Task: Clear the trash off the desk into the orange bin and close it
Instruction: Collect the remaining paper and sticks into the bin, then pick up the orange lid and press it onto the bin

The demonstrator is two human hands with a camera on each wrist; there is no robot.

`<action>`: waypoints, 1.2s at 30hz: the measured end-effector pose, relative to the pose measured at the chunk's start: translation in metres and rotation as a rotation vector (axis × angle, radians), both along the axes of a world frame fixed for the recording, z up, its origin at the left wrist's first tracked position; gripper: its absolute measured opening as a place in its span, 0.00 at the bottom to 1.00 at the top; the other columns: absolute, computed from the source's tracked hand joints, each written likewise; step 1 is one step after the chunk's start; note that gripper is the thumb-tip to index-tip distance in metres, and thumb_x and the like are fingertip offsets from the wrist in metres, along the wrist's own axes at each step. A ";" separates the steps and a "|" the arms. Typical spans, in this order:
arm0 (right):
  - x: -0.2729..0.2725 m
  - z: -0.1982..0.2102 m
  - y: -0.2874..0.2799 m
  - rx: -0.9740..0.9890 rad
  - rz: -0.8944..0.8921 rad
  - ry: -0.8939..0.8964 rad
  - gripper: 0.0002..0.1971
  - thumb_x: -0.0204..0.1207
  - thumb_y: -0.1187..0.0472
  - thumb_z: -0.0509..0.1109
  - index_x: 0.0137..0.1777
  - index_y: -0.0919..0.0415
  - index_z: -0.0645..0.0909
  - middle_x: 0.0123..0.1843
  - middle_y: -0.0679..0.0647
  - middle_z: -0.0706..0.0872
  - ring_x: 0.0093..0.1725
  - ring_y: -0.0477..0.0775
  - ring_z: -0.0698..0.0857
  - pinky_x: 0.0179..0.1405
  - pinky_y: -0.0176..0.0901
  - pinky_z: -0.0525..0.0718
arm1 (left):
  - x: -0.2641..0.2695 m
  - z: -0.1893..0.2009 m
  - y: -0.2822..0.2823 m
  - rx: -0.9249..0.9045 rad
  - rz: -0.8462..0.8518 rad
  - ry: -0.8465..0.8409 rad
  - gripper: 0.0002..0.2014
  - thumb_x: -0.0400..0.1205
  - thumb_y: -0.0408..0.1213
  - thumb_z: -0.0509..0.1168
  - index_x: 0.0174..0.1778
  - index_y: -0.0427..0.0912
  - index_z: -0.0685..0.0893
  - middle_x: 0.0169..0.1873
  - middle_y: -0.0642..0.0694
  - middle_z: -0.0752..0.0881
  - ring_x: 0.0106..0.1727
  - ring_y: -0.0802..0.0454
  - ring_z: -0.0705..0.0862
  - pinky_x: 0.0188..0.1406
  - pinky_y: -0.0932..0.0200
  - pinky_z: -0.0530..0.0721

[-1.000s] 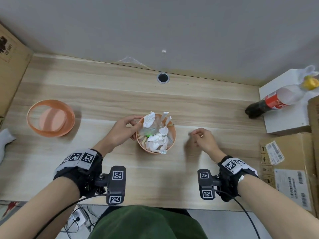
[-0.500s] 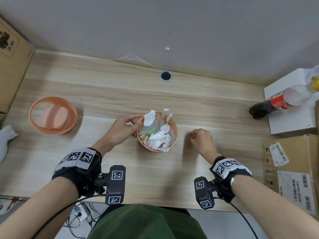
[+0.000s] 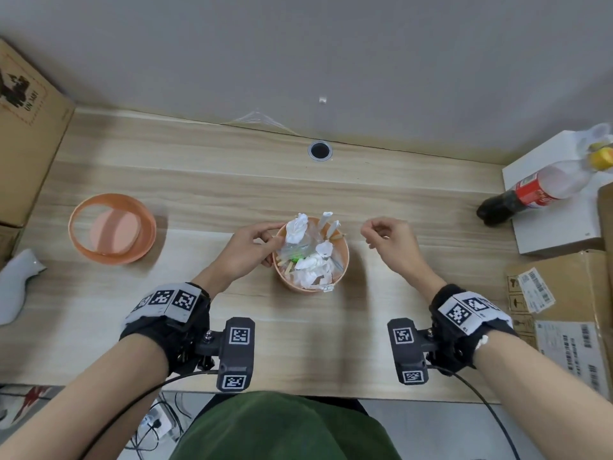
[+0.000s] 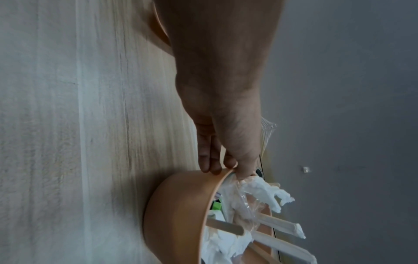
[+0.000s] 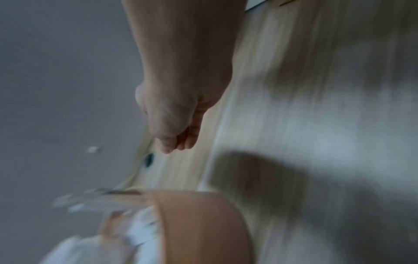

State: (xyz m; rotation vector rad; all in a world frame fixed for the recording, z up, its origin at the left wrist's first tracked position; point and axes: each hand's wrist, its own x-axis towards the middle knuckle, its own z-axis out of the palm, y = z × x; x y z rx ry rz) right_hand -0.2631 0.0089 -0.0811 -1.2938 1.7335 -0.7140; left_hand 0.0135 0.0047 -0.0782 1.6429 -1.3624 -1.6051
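While you lean over the bench (image 3: 431, 200), the scene reads left to right like this:

Cardboard box: a brown box (image 3: 23, 127) stands at the far left edge, against the wall.

White object: a pale curved object (image 3: 16, 287) lies at the left edge, near you; what it is cannot be told.

Bin lid: the orange lid (image 3: 112, 229) lies on the bench, well apart from the bin and to its left, so the bin is not closed.

Left hand: your left hand (image 3: 245, 250) grips the bin's left rim; the left wrist view shows the fingers (image 4: 210, 159) on the outside wall and the thumb hooked over the edge against the trash.

Orange bin: the orange bin (image 3: 345, 257) stands upright at mid-bench, between your two hands.

Trash: crumpled white paper, clear plastic, wooden sticks and a green scrap (image 3: 308, 257) fill the bin and poke above its rim.

Right hand: your right hand (image 3: 391, 242) hovers just right of the bin, apart from it, fingers (image 5: 187, 141) curled toward the thumb; whether they pinch anything cannot be told, and the right wrist view is blurred.

Cable hole: a round grommet (image 3: 320, 150) sits in the bench behind the bin.

Right side: a cola bottle (image 3: 544, 190) lies on a white box (image 3: 557, 227), with labelled cartons (image 3: 564, 310) nearer you.
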 end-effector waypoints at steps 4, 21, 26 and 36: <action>0.040 0.059 -0.004 -0.146 0.245 -0.099 0.05 0.74 0.66 0.72 0.38 0.57 0.86 0.36 0.44 0.88 0.36 0.42 0.84 0.42 0.35 0.83 | 0.000 0.006 0.003 -0.002 -0.045 0.010 0.16 0.85 0.38 0.66 0.68 0.53 0.84 0.36 0.47 0.80 0.35 0.52 0.84 0.43 0.54 0.88; 0.084 0.061 0.022 -0.243 0.195 0.264 0.08 0.73 0.61 0.73 0.45 0.53 0.75 0.36 0.43 0.74 0.33 0.40 0.73 0.32 0.31 0.70 | 0.170 0.010 0.031 -0.271 0.838 -0.445 0.18 0.78 0.35 0.67 0.64 0.42 0.75 0.61 0.42 0.77 0.59 0.43 0.77 0.58 0.46 0.76; 0.075 0.047 0.027 -0.084 -0.076 0.364 0.19 0.75 0.67 0.62 0.66 0.61 0.69 0.65 0.59 0.70 0.54 0.54 0.75 0.52 0.44 0.71 | 0.194 0.011 0.038 -0.108 1.006 -0.549 0.32 0.77 0.31 0.72 0.76 0.35 0.66 0.76 0.31 0.63 0.74 0.34 0.67 0.71 0.42 0.68; 0.097 0.039 0.026 0.394 0.051 0.155 0.19 0.79 0.62 0.60 0.70 0.58 0.68 0.63 0.59 0.81 0.47 0.60 0.86 0.25 0.45 0.85 | 0.219 -0.031 0.027 0.142 0.905 -0.338 0.38 0.84 0.39 0.67 0.86 0.37 0.55 0.80 0.35 0.70 0.79 0.36 0.70 0.75 0.44 0.68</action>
